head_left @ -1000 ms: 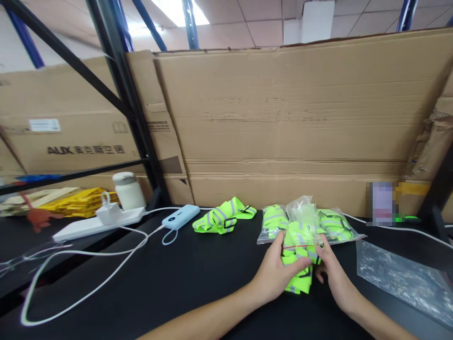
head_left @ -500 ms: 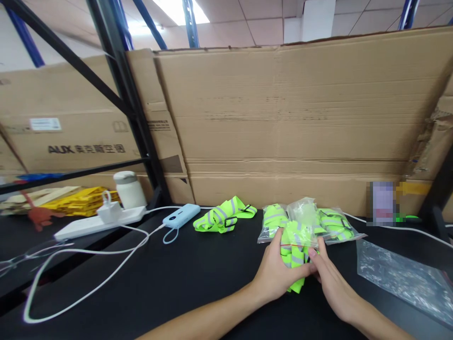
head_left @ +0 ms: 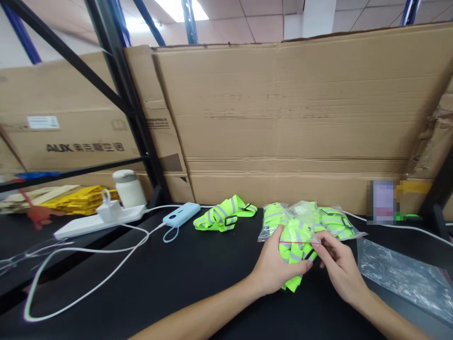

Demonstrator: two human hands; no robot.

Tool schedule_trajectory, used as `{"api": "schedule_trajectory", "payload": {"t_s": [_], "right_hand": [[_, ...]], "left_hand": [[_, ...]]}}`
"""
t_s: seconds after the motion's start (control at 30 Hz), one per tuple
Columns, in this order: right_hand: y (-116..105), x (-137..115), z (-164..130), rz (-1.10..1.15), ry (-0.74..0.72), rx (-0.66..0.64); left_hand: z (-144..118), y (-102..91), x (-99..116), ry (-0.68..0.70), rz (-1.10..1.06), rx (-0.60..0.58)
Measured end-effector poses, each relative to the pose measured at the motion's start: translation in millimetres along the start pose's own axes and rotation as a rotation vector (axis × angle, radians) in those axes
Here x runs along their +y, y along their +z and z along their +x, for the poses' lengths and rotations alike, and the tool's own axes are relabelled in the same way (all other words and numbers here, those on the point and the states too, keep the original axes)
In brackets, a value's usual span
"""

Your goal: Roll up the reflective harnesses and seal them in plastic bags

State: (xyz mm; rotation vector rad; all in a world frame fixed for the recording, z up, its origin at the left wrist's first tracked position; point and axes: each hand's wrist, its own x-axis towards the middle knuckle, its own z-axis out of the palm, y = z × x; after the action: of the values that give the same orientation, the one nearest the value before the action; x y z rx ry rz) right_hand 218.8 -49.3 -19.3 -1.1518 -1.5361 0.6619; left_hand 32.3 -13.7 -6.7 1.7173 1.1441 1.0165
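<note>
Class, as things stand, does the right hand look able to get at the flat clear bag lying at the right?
Probably yes: the flat clear bag lies close by the right hand, with nothing visible between them, though that hand appears to pinch the red-lined edge of the bag of green straps.

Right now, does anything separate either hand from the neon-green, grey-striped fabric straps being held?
Nothing visible blocks the left hand: its thumb lies on the lower part of the straps. The clear plastic bag with a red line covers their upper part, where the right hand pinches that bag's edge.
</note>
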Motion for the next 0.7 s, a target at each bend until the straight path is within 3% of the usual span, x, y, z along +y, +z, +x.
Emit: {"api": "schedule_trajectory", "payload": {"t_s": [0.27, 0.47, 0.7], "right_hand": [[-5.1, 8.3, 7.8, -0.053, -0.004, -0.056], [-12.1, 11.5, 13.8, -0.07, -0.028, -0.162], [-16.7, 12.8, 17.1, -0.097, -0.053, -0.21]], "left_hand": [[2.9, -5.6, 6.5, -0.035, 0.025, 0.07], [10.0, -5.7, -0.5, -0.009, -0.114, 0.053], [10.0, -4.6, 4.2, -0.131, -0.309, 0.008]]}}
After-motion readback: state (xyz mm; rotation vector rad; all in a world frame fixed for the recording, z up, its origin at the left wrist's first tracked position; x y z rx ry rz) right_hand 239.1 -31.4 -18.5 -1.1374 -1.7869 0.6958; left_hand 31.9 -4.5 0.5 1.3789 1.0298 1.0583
